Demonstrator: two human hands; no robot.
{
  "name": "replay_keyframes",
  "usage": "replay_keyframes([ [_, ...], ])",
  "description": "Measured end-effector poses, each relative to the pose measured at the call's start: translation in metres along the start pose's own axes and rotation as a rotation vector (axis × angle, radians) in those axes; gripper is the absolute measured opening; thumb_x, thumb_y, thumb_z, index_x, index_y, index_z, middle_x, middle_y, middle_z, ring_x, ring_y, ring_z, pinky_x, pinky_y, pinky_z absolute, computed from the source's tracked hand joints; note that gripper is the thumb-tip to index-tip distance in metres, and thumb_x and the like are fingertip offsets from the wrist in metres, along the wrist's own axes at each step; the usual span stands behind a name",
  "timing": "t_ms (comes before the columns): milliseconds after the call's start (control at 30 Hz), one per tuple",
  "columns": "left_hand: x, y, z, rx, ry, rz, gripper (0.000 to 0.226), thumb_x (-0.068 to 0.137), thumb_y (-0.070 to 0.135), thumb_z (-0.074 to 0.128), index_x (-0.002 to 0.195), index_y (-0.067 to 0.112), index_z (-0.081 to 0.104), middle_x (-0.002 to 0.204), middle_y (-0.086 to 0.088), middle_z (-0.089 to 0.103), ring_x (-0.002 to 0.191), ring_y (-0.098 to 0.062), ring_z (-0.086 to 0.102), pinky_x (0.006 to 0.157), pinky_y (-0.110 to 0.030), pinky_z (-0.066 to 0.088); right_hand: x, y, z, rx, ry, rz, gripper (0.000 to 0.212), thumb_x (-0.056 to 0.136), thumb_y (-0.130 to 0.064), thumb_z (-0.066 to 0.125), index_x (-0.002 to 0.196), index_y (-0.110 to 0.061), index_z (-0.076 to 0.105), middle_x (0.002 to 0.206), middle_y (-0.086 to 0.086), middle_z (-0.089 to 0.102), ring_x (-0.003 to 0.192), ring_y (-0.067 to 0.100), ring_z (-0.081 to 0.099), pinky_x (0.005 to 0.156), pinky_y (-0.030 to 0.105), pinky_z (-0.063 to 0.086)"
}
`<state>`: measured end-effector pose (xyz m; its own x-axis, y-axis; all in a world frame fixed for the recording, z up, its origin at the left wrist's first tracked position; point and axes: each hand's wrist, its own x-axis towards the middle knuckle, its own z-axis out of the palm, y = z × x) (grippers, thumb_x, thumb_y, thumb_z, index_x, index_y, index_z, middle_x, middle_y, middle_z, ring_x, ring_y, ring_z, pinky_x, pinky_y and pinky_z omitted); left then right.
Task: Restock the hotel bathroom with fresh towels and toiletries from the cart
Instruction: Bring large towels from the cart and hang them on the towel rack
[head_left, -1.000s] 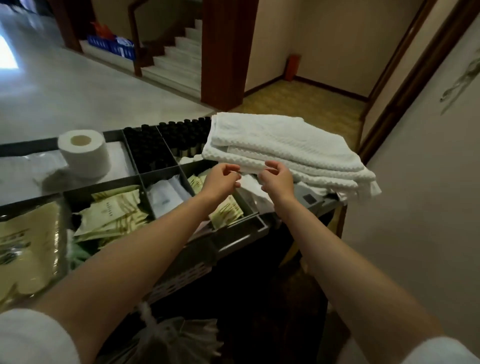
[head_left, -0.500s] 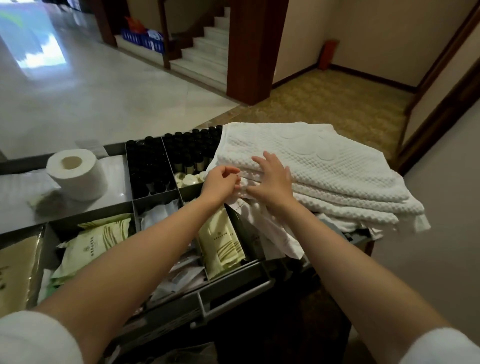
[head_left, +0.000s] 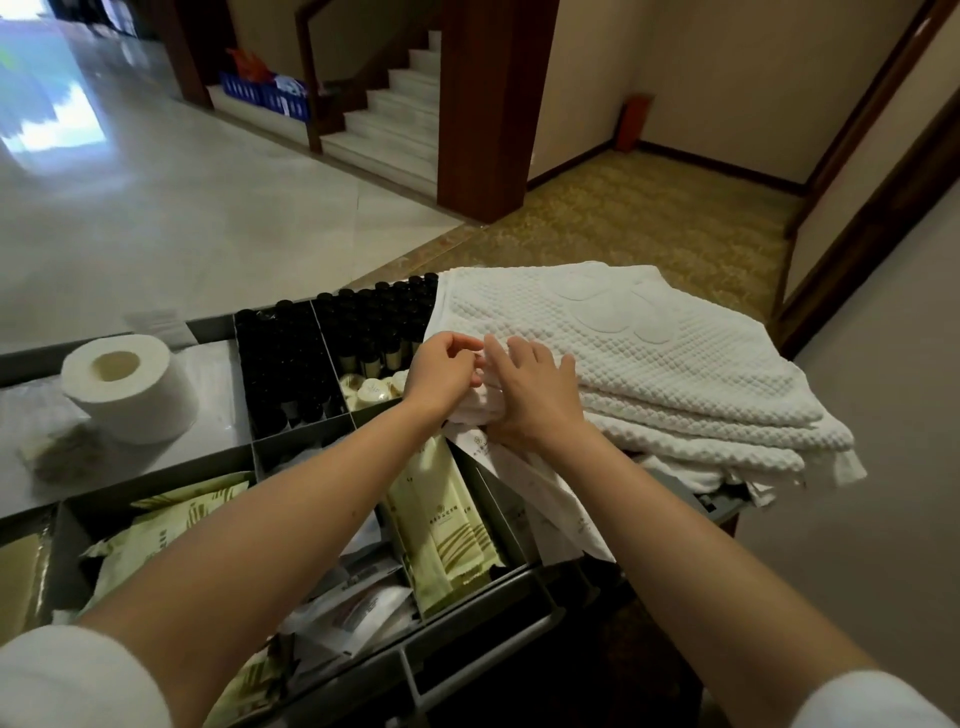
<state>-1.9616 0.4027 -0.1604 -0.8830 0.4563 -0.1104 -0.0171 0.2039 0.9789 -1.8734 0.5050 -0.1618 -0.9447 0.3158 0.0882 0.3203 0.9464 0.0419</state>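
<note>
A stack of folded white towels (head_left: 639, 358) lies on the right end of the grey cart (head_left: 467, 660). My left hand (head_left: 444, 371) pinches the near left corner of the stack, fingers curled on the towel edge. My right hand (head_left: 532, 397) lies flat against the same corner, fingers spread over the folded layers. Beneath the towels hang thin white printed sheets (head_left: 550, 499). Cart compartments hold black-capped bottles (head_left: 291, 374), pale green sachets (head_left: 447, 525) and small round soaps (head_left: 371, 389). A toilet paper roll (head_left: 127, 387) stands at the left.
A beige wall (head_left: 883, 467) runs close along the cart's right side, with a dark wooden door frame (head_left: 883, 208). Patterned carpet (head_left: 649, 218) lies beyond the cart. A wooden pillar (head_left: 493, 104), stairs (head_left: 395, 119) and polished floor (head_left: 182, 208) are further back.
The view has moved closer and higher over the cart. My right hand went from pinching the towel edge to lying flat on the stack's corner; my left hand keeps its pinch there.
</note>
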Motion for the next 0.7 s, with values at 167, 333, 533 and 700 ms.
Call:
replay_keyframes([
  [167,-0.001,0.008,-0.002,-0.012,0.000,0.023,0.023,0.094,0.004,0.043,0.094,0.015,0.063,0.089,-0.005,0.070,0.067,-0.014,0.063,0.063,-0.028,0.050,0.003,-0.001,0.001,-0.038,-0.034,0.008,0.111,0.071,-0.064,0.069,0.154,-0.033,0.002,0.160,0.013,0.011,0.141,0.036,0.024,0.108,0.061,0.027],
  [333,-0.003,0.016,-0.004,-0.023,0.030,0.065,0.028,0.092,-0.001,0.039,0.089,0.014,0.063,0.084,-0.005,0.069,0.062,-0.013,0.062,0.066,-0.033,0.056,0.010,0.003,-0.011,-0.049,-0.015,-0.013,0.083,0.082,-0.062,0.056,0.148,-0.027,0.022,0.140,0.009,0.041,0.126,0.032,0.040,0.096,0.049,0.041],
  [533,-0.015,0.027,-0.005,-0.039,-0.024,0.072,0.030,0.088,-0.008,0.035,0.085,0.004,0.063,0.072,-0.009,0.068,0.053,-0.017,0.063,0.050,-0.027,0.047,0.012,0.005,-0.004,-0.099,-0.023,-0.030,0.081,0.085,-0.058,0.057,0.149,-0.024,0.019,0.138,0.009,0.041,0.123,0.031,0.042,0.087,0.045,0.044],
  [700,-0.023,0.030,-0.004,-0.075,-0.107,0.113,0.031,0.083,-0.011,0.036,0.071,0.001,0.062,0.064,-0.016,0.067,0.051,-0.024,0.062,0.047,-0.025,0.047,0.017,0.019,-0.012,0.091,0.064,-0.021,0.046,0.089,-0.037,0.053,0.132,-0.026,0.040,0.124,0.004,0.058,0.111,0.030,0.054,0.070,0.037,0.039],
])
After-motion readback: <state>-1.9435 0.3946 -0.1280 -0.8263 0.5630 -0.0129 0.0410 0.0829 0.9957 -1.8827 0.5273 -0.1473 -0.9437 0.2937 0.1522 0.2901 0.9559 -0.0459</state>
